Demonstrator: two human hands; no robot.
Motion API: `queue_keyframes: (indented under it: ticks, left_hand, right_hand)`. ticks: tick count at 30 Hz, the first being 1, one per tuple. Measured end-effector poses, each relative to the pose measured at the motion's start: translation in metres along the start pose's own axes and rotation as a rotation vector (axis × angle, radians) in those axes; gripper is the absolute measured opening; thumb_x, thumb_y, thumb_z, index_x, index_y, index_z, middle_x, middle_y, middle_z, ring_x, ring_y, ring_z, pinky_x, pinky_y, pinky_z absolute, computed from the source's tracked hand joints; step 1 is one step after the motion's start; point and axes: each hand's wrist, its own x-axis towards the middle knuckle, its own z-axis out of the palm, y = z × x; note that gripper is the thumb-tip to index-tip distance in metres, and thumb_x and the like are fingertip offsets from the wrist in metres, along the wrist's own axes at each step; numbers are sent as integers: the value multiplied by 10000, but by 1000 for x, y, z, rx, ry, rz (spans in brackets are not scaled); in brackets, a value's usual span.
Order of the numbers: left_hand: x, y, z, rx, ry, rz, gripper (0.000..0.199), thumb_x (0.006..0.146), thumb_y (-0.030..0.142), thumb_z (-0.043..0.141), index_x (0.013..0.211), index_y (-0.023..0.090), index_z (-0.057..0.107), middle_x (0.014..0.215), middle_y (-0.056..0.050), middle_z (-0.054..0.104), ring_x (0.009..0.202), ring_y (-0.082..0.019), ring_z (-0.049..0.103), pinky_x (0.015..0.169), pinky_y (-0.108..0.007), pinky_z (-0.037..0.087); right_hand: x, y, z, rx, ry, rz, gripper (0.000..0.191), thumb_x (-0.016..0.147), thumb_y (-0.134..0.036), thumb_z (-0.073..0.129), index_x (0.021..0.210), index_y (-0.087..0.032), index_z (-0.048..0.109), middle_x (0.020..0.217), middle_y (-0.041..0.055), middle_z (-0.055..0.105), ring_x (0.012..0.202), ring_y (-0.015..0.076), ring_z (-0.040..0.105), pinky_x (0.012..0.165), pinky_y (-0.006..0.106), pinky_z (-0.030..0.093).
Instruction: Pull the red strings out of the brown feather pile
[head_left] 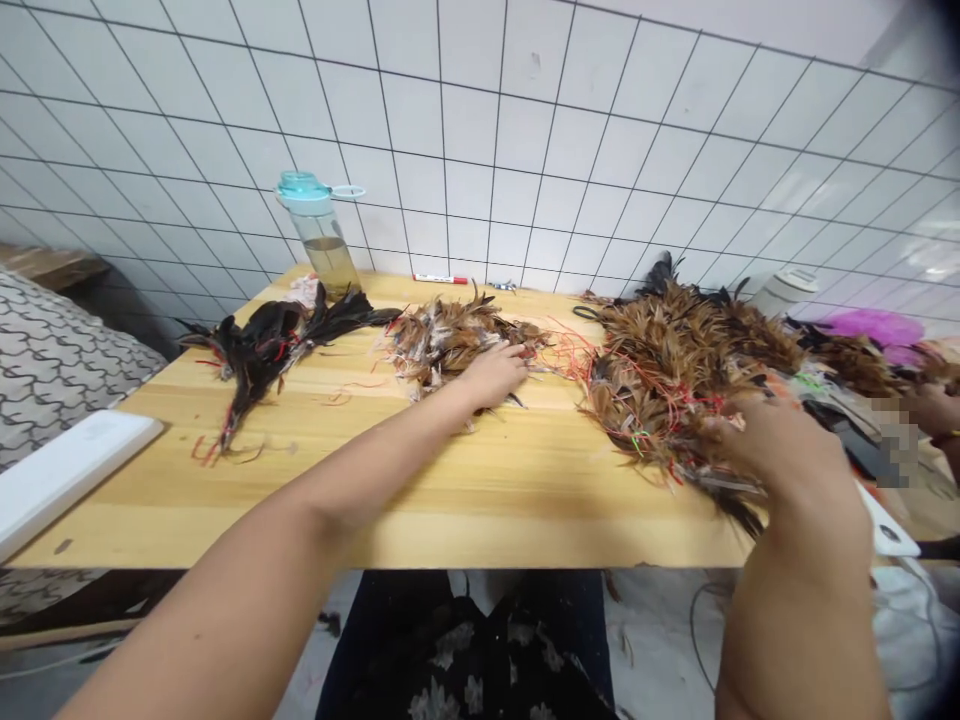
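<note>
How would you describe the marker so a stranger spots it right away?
Find the wooden table against the tiled wall, then the bottle with the turquoise lid near its back edge. Right of the bottle, along that edge, lies the marker. It's slim, red and white, unlike the smaller, greyish item to its right.

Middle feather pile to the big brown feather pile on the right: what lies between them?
Loose red strands lie across the wood between the middle feather pile and the big brown feather pile, as the head view shows.
</note>
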Motion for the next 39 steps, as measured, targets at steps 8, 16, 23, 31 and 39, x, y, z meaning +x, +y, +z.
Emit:
queue_keyframes:
  ticks: [8,16,23,31,39]
  left_hand:
    - [-46,4,-47,-38,274,-83,219,880,208,498,989,169,683,1037,-88,642,1151,-236,466,1024,-418,394]
    - [-50,36,-39,-50,247,-95,243,917,238,461,920,181,697,903,-77,614,894,-206,450,840,-368,413]
    - [-41,33,-4,-51,187,-111,230,922,254,463,986,205,679,883,-78,582,894,-210,430,783,-348,388]
    - [-44,29,2,-67,214,-147,250,945,205,388,852,169,618,875,-72,559,862,-197,419,764,-329,387]
    - [-54,20,-15,-41,335,-173,266,961,250,363,933,176,618,970,-94,589,944,-213,435,844,-370,390]
  right_hand:
    - [-19,-132,-9,163,125,-503,252,880,-332,486,975,-191,672,1015,141,644,942,272,611,738,361,419]
    - [-7,-201,14,475,78,-551,277,918,-309,408,994,-235,664,962,92,710,847,222,635,655,297,402]
    - [-1,-198,63,666,77,-433,301,913,-301,403,990,-214,680,983,80,722,854,217,636,703,298,413]
    - [-19,-211,56,795,115,-534,298,922,-286,390,931,-201,675,925,77,698,855,200,607,764,293,414]
    - [-13,-213,58,1191,-70,-614,247,813,-411,556,771,-194,665,744,46,643,667,164,549,637,289,441]
